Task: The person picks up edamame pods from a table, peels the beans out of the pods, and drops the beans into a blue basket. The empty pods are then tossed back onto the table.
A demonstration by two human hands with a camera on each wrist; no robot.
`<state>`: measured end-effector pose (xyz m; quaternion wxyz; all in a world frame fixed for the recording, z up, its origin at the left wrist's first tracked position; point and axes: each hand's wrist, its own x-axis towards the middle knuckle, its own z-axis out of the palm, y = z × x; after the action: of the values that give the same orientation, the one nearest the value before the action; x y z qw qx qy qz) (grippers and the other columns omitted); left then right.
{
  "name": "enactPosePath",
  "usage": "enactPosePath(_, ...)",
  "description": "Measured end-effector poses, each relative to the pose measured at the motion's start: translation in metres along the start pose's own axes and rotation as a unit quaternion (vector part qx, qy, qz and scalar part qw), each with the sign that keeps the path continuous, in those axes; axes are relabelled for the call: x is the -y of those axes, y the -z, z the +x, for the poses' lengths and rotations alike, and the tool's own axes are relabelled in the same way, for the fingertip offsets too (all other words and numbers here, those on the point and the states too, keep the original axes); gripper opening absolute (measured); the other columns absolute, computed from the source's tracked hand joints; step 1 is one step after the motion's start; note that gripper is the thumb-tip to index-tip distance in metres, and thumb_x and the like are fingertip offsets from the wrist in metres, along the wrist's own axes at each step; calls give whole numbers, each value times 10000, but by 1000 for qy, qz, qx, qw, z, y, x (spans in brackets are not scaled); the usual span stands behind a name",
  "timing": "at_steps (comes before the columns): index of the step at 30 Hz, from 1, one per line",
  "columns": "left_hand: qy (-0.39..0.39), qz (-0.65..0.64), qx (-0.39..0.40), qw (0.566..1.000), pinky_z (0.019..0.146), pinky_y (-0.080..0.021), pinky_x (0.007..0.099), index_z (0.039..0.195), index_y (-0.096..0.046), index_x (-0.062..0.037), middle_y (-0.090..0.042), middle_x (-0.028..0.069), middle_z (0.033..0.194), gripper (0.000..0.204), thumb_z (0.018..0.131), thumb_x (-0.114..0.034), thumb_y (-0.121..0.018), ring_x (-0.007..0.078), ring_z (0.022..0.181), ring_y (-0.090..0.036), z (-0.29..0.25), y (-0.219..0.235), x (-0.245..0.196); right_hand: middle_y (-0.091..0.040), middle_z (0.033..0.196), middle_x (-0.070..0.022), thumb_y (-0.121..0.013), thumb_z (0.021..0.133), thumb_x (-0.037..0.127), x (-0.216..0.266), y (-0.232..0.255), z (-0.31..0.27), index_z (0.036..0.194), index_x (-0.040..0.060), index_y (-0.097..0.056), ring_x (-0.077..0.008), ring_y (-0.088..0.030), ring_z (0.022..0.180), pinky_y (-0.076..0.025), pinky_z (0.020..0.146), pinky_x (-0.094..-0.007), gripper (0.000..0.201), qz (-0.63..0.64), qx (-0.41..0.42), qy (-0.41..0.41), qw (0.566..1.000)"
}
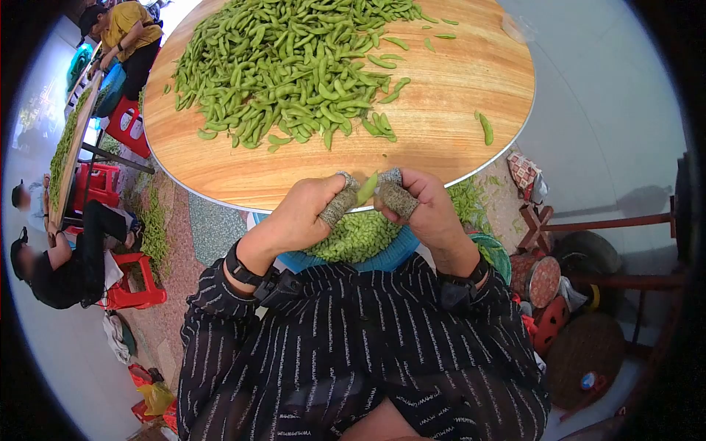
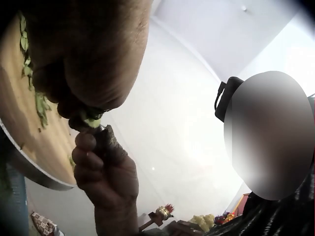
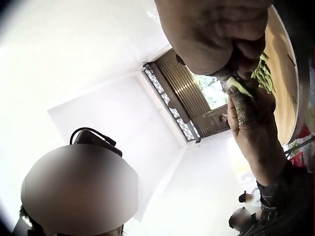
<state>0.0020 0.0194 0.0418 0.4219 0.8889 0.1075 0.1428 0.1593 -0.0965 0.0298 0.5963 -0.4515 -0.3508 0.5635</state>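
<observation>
Wrapped in grey bands, the thumb and finger of my left hand (image 1: 298, 213) pinch a green edamame pod (image 1: 367, 189), which points up and slightly right. Close against its right side are the curled, likewise banded fingers of my right hand (image 1: 426, 206); I cannot tell whether they pinch the pod too. Light shows between that thumb and the pod in the left wrist view. Below both hands, shelled green beans (image 1: 357, 237) fill a blue basin (image 1: 298, 262). A large heap of unshelled pods (image 1: 287, 73) covers much of the round wooden table (image 1: 463, 95) in front.
Single pods lie at the table's right, one of them (image 1: 486, 128) near the edge. At right stand a green basket (image 1: 494, 253) and a wooden rack (image 1: 588, 220). People sit by a second table (image 1: 73, 162) at left, near red stools (image 1: 136, 287).
</observation>
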Motion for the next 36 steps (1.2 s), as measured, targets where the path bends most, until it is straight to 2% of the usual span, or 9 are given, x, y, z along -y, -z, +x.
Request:
enactPosePath(5, -9, -73, 1, 997, 629, -409, 349, 891, -470, 6, -514, 195, 751, 185, 707, 13, -476, 391, 744, -503, 0, -1, -2, -525, 685, 34, -551, 798, 108, -9, -2, 1, 852, 31, -565, -26, -430, 574, -330, 511, -168, 95, 2, -20, 17, 1000)
enactPosePath(15, -20, -83, 2, 996, 616, -409, 301, 925, -494, 4, -532, 140, 740, 158, 774, -15, -454, 293, 667, -519, -2, -7, 10, -543, 701, 8, -533, 810, 110, -11, 3, 1, 866, 16, -561, -45, -450, 573, -353, 518, -177, 113, 76, 33, -7, 996)
enactPosePath(18, 122, -373, 49, 919, 580, -390, 253, 944, -497, -3, -523, 49, 719, 149, 817, -66, -453, 168, 634, -500, -6, -14, 22, -553, 713, -2, -538, 814, 129, -15, 1, 3, 883, 12, -559, -46, -458, 572, -369, 519, -179, 138, 94, 54, 44, 993)
enactPosePath(20, 97, -697, 80, 706, 567, -371, 214, 964, -482, 3, -500, -3, 732, 184, 846, -137, -462, 90, 637, -467, -9, -25, 34, -559, 721, -8, -541, 815, 138, -23, 2, 6, 893, 10, -559, -47, -463, 572, -379, 520, -180, 151, 112, 66, 65, 989)
enactPosePath(24, 114, -704, 72, 697, 554, -375, 225, 959, -468, 13, -496, -6, 712, 248, 857, -213, -466, 101, 591, -452, -6, -24, 22, -568, 732, -11, -540, 819, 154, -29, 5, 11, 902, 12, -558, -44, -477, 573, -385, 515, -163, 165, 167, 47, 56, 983)
enactPosePath(26, 101, -308, -79, 943, 524, -399, 267, 928, -472, 1, -531, 38, 680, 227, 829, -202, -502, 164, 538, -491, -2, -19, 5, -567, 730, -10, -535, 823, 156, -25, 8, 12, 896, 15, -558, -42, -479, 574, -382, 512, -155, 161, 173, 23, 43, 984)
enactPosePath(28, 50, -106, -98, 988, 518, -408, 296, 915, -475, -7, -543, 78, 680, 221, 801, -188, -530, 215, 542, -507, -4, -18, 6, -547, 738, -27, -582, 784, 198, -22, 12, 9, 936, 1, -541, -69, -468, 583, -367, 511, -165, 252, 95, -23, 43, 994)
enactPosePath(29, -3, 101, -110, 989, 512, -416, 325, 903, -478, -15, -555, 119, 681, 221, 772, -174, -559, 266, 546, -524, -5, -18, 6, -547, 738, -27, -582, 784, 198, -20, 11, 8, 936, 1, -541, -69, -468, 583, -367, 511, -165, 252, 95, -23, 43, 994)
enactPosePath(36, -74, 239, -131, 959, 503, -409, 384, 855, -475, -13, -526, 147, 646, 253, 678, -134, -611, 317, 579, -524, -3, -26, 11, -555, 733, 5, -492, 833, 110, -1, -10, -1, 864, 29, -558, -29, -476, 602, -377, 517, -147, 109, 116, -60, -38, 991)
